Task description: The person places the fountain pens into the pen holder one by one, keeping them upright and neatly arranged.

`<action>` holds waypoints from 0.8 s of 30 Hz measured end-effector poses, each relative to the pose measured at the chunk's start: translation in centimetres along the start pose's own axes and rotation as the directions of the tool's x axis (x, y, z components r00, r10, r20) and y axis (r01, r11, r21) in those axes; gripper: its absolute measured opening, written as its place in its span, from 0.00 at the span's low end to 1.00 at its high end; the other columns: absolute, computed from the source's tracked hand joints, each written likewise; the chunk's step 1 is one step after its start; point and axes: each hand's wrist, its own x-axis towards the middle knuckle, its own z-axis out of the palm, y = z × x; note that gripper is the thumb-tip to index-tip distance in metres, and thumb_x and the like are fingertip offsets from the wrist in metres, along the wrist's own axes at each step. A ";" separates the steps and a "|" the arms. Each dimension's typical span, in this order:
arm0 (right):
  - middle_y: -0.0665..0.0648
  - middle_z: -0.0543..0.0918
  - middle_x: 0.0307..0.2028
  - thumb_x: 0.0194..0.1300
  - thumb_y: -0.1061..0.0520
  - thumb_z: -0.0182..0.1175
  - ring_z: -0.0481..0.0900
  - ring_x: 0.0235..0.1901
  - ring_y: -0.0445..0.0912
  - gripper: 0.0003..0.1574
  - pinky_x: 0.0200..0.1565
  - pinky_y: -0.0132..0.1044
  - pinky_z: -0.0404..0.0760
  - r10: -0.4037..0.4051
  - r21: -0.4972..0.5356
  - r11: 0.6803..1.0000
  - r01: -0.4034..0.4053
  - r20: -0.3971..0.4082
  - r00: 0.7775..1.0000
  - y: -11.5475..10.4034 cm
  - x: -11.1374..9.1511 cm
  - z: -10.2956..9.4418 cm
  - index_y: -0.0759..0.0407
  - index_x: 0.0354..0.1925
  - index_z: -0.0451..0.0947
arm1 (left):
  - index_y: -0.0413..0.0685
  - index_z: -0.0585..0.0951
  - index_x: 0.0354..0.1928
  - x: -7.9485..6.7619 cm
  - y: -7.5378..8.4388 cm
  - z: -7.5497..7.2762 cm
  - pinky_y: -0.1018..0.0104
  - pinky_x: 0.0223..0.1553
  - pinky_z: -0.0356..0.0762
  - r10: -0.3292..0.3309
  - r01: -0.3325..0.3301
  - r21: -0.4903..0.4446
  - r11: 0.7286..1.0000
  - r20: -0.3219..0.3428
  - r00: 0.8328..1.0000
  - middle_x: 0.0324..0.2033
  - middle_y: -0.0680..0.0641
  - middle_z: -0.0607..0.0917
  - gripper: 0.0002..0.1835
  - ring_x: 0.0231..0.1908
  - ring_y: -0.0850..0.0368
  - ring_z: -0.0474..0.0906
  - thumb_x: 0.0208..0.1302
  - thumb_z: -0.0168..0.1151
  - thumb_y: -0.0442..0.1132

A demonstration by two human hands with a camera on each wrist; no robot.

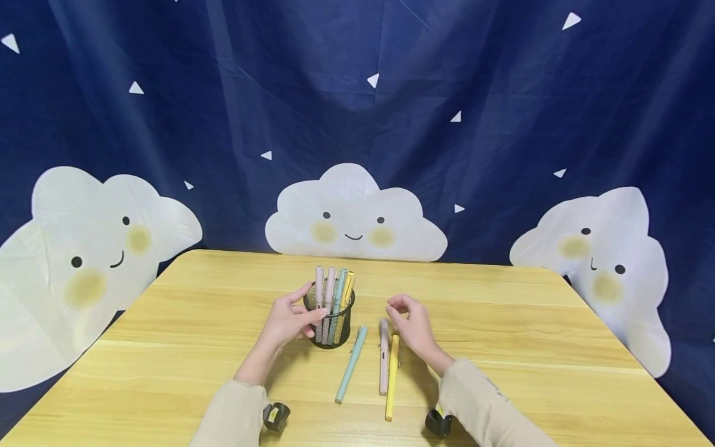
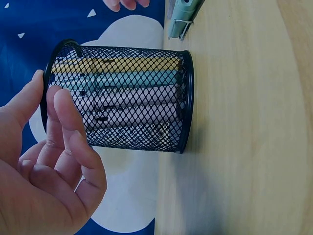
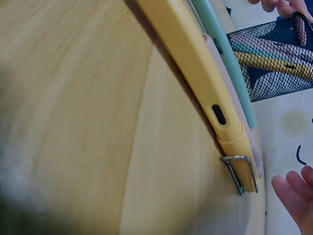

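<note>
A black mesh pen holder (image 1: 346, 328) stands upright on the table. Two pale pink pens (image 1: 331, 279), a teal pen (image 1: 341, 284) and a yellow pen (image 1: 349, 287) are inside it. My left hand (image 1: 283, 321) holds the holder at its rim from the left, with some fingers curled beside the mesh. Three pens lie to the holder's right, roughly parallel: one teal (image 1: 350, 365), one pale pink (image 1: 383, 363), one yellow (image 1: 392, 382). Just beyond the pink and yellow pens' capped ends hovers my right hand (image 1: 414, 324), its fingers loosely bent around nothing.
The wooden table (image 1: 503, 347) extends widely to both sides. Behind its far edge hangs a dark blue curtain (image 1: 313, 112) with printed white clouds. Black wrist devices (image 1: 276, 416) are worn near both sleeves.
</note>
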 end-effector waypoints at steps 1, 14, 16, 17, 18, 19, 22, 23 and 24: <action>0.58 0.79 0.27 0.55 0.68 0.58 0.76 0.28 0.49 0.06 0.25 0.30 0.75 0.010 0.006 1.000 -0.010 0.009 1.000 0.0 -0.1 -0.1 0.71 0.33 0.76 | 0.43 0.60 0.65 0.0 0.0 0.0 0.72 0.13 0.62 0.001 -0.001 0.000 1.000 0.001 1.000 0.16 0.44 0.79 0.40 0.10 0.59 0.71 0.50 0.67 0.36; 0.56 0.77 0.26 0.55 0.68 0.58 0.73 0.25 0.47 0.05 0.20 0.31 0.75 0.055 -0.002 0.998 -0.055 0.095 0.994 0.4 -0.6 -1.1 0.71 0.32 0.76 | 0.44 0.59 0.65 0.1 -0.2 -0.1 0.70 0.14 0.65 -0.002 0.002 0.003 1.000 0.000 1.000 0.19 0.40 0.80 0.41 0.11 0.58 0.72 0.49 0.68 0.38; 0.55 0.77 0.25 0.55 0.67 0.59 0.73 0.25 0.46 0.04 0.23 0.30 0.74 0.064 -0.033 0.998 -0.061 0.106 0.992 0.5 -0.6 -1.3 0.70 0.32 0.76 | 0.44 0.59 0.65 0.1 -0.3 0.0 0.70 0.14 0.65 0.001 -0.001 0.005 1.000 -0.001 1.000 0.19 0.40 0.80 0.41 0.11 0.58 0.72 0.49 0.68 0.38; 0.55 0.77 0.25 0.55 0.67 0.59 0.73 0.24 0.45 0.04 0.22 0.30 0.74 0.073 -0.042 0.997 -0.069 0.110 0.991 0.5 -0.6 -1.4 0.69 0.32 0.76 | 0.44 0.59 0.65 0.1 -0.3 -0.1 0.70 0.14 0.65 0.003 -0.003 0.006 1.000 -0.001 1.000 0.19 0.39 0.80 0.41 0.11 0.58 0.72 0.49 0.68 0.38; 0.54 0.77 0.24 0.55 0.67 0.59 0.73 0.24 0.45 0.04 0.22 0.31 0.74 0.087 -0.046 0.996 -0.082 0.117 0.989 0.5 -0.6 -1.6 0.69 0.32 0.76 | 0.43 0.59 0.65 0.1 -0.3 -0.1 0.70 0.14 0.65 0.005 -0.005 0.007 1.000 0.000 1.000 0.20 0.38 0.80 0.41 0.11 0.58 0.72 0.49 0.68 0.38; 0.54 0.77 0.24 0.55 0.67 0.59 0.73 0.23 0.44 0.04 0.21 0.32 0.75 0.105 -0.049 0.994 -0.100 0.125 0.987 0.6 -0.6 -1.6 0.69 0.32 0.76 | 0.43 0.59 0.65 0.1 -0.3 -0.1 0.70 0.14 0.65 0.005 -0.005 0.006 1.000 -0.001 1.000 0.20 0.37 0.80 0.41 0.11 0.58 0.72 0.49 0.68 0.38; 0.54 0.76 0.22 0.55 0.67 0.58 0.73 0.21 0.44 0.05 0.16 0.36 0.75 0.166 -0.034 0.986 -0.162 0.153 0.974 0.8 -0.7 -1.9 0.69 0.33 0.76 | 0.43 0.59 0.65 0.0 -0.2 -0.1 0.70 0.14 0.65 0.006 -0.006 0.001 1.000 -0.001 1.000 0.20 0.36 0.80 0.41 0.11 0.58 0.72 0.49 0.68 0.37; 0.55 0.75 0.22 0.55 0.67 0.58 0.73 0.20 0.45 0.05 0.15 0.37 0.75 0.184 -0.030 0.983 -0.182 0.162 0.970 0.9 -0.7 -2.0 0.69 0.33 0.76 | 0.43 0.59 0.65 0.0 -0.2 -0.1 0.70 0.14 0.65 0.006 -0.006 -0.001 1.000 0.000 1.000 0.21 0.37 0.80 0.41 0.11 0.58 0.72 0.49 0.68 0.37; 0.56 0.75 0.21 0.56 0.67 0.58 0.73 0.19 0.46 0.05 0.14 0.38 0.75 0.200 -0.026 0.980 -0.198 0.170 0.965 0.9 -0.8 -2.1 0.69 0.33 0.75 | 0.43 0.59 0.65 0.0 -0.2 -0.1 0.70 0.14 0.64 0.006 -0.006 -0.002 1.000 0.001 1.000 0.21 0.37 0.81 0.41 0.11 0.58 0.72 0.50 0.67 0.37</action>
